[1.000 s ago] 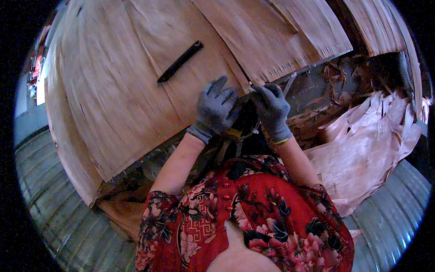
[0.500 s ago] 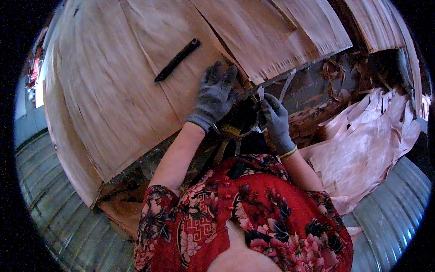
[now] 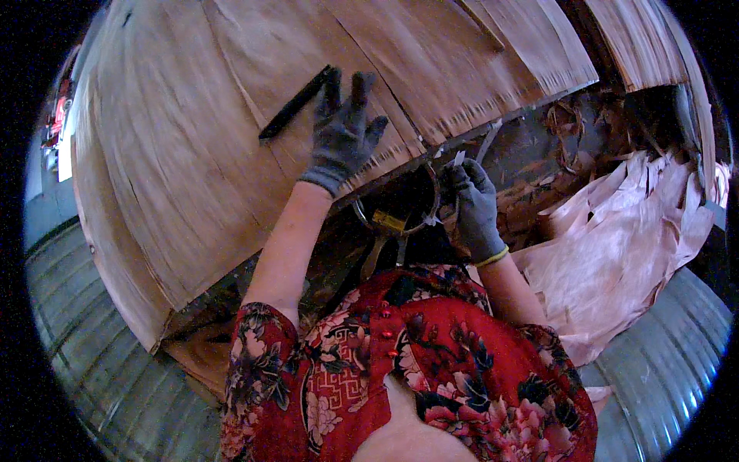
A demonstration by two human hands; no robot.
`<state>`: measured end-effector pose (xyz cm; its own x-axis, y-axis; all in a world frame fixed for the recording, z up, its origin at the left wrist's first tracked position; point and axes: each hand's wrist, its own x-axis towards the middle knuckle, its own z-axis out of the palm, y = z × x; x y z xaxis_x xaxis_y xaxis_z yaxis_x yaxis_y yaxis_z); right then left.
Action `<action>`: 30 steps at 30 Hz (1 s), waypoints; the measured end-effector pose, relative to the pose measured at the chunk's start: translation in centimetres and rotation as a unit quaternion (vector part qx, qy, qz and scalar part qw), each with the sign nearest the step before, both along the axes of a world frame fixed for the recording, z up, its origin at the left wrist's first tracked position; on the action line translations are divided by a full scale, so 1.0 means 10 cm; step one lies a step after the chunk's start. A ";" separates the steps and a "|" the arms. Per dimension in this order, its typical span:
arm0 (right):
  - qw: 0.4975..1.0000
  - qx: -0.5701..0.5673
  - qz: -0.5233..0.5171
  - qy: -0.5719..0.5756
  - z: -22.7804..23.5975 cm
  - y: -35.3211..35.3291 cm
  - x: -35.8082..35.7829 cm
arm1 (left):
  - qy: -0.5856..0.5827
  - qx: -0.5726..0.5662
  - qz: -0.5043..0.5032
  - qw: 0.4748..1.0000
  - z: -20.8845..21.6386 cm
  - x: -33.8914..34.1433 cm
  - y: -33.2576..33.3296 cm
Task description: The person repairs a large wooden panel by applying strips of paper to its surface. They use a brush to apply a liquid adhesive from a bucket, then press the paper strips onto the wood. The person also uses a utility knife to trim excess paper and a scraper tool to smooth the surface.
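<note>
Thin brown wood sheets (image 3: 192,154), grainy and ragged at front, cut off by the top edge.
At right lies a crumpled, paler heap (image 3: 608,254). The left hand (image 3: 341,135), gloved, spreads its fingers over the sheets, partly hiding a straight black bar (image 3: 292,106); contact I cannot tell. The gloved right hand (image 3: 473,199) pinches a small white strip (image 3: 459,158) near the sheets' front edge.

The left hand (image 3: 342,142) and right hand (image 3: 475,204) wear grey knitted gloves (image 3: 327,175) with ribbed cuffs, the right one edged by a yellow hem (image 3: 493,256). The short-sleeved blouse (image 3: 439,339) is red, printed with pink-and-white blossoms (image 3: 531,423), dark leaves (image 3: 481,350) and a pale angular fretwork motif (image 3: 346,385); small red buttons (image 3: 387,333) line its front, and dark florals cover the left sleeve (image 3: 262,366).
</note>
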<state>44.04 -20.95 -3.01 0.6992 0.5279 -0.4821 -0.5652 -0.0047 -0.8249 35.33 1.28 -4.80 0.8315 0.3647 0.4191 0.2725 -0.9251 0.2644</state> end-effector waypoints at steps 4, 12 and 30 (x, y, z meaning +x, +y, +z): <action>0.995 -0.040 0.016 -0.085 0.01 0.12 0.06 | 0.056 0.003 -0.021 0.998 -0.04 0.04 0.04; 0.995 -0.024 -0.080 -0.049 0.13 0.12 -0.02 | -0.017 -0.013 -0.019 1.000 -0.11 0.06 0.01; 0.999 -0.042 -0.013 -0.025 0.38 0.13 0.17 | 0.046 -0.027 0.012 0.999 -0.07 0.12 0.24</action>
<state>45.78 -19.62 0.79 0.7367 0.4684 -0.4876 -0.5242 -0.0598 -0.8495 36.58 3.71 -5.52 0.8559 0.4054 0.3210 0.3198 -0.9028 0.2876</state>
